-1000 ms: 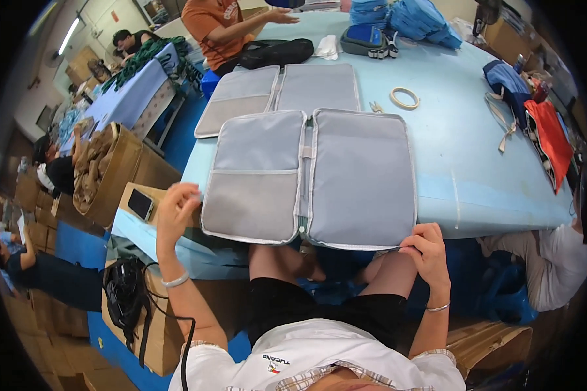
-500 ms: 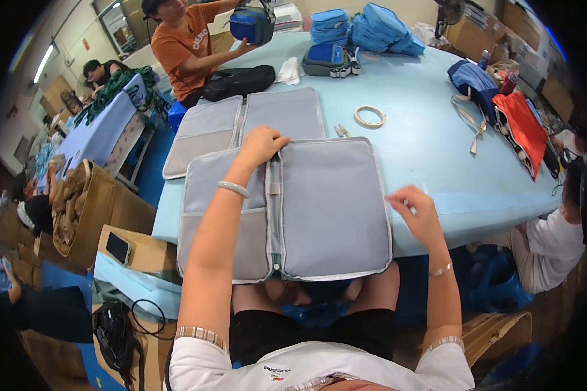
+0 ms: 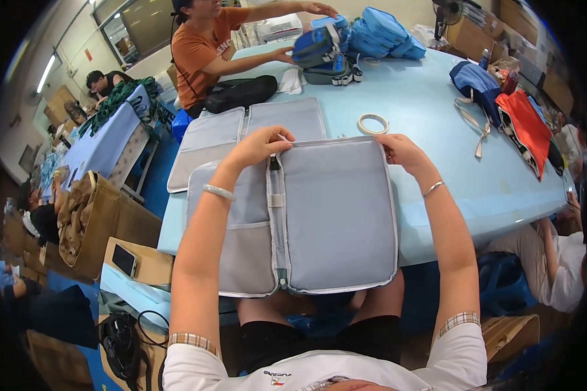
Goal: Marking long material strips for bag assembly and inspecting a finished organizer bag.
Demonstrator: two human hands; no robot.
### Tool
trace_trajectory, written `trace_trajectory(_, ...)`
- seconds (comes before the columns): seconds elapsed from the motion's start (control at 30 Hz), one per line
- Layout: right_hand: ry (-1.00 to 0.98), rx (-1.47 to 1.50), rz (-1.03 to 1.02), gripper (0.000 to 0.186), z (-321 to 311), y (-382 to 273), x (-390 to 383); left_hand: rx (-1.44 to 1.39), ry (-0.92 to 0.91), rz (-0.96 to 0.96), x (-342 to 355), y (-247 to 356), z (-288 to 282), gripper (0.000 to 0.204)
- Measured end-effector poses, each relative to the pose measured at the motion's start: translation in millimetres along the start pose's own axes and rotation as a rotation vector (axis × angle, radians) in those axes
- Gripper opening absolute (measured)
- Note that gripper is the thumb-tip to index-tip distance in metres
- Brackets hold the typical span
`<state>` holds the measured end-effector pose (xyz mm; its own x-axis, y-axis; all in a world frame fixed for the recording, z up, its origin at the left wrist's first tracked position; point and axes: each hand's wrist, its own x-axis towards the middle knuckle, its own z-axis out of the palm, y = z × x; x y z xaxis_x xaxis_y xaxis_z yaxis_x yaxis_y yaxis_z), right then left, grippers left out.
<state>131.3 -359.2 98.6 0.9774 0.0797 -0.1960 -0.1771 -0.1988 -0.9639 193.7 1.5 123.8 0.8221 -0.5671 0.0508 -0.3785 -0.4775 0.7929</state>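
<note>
A grey fabric case with pale-piped edges lies spread flat before me, a zip and narrow strip running between its two halves. My left hand pinches the far edge of the right half, near the inner corner by the zip. At the far right corner of that same half, my right hand is closed on the edge. My left forearm covers part of the pocketed left half. Just beyond lies a second grey case, also spread, partly hidden by the first one and my left hand.
A tape roll lies on the pale blue table. Across it, a person in orange handles blue-grey bags beside stacked light-blue pieces. An orange-red pouch lies right; a phone rests on cardboard at left.
My right hand has moved up from beside the case to its far right corner and taken hold. The person in orange has brought a bag over to the other one on the table.
</note>
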Motion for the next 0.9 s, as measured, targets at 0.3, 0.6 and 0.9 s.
trace_trajectory(0.3, -0.054, -0.246, -0.135, 0.008, -1, -45, -20, 0.188, -0.266, -0.056, 10, 31, -18, 0.029)
trace_trajectory(0.6, 0.206, -0.744, -0.58, 0.011, 19, -39, -37, 0.341, -0.124, 0.224, 1, 29, -1, 0.015)
trace_trajectory(0.9, 0.353, -0.92, -0.845, 0.012, 29, -14, -42, 0.148, 0.008, 0.107, -18, 23, -1, 0.021)
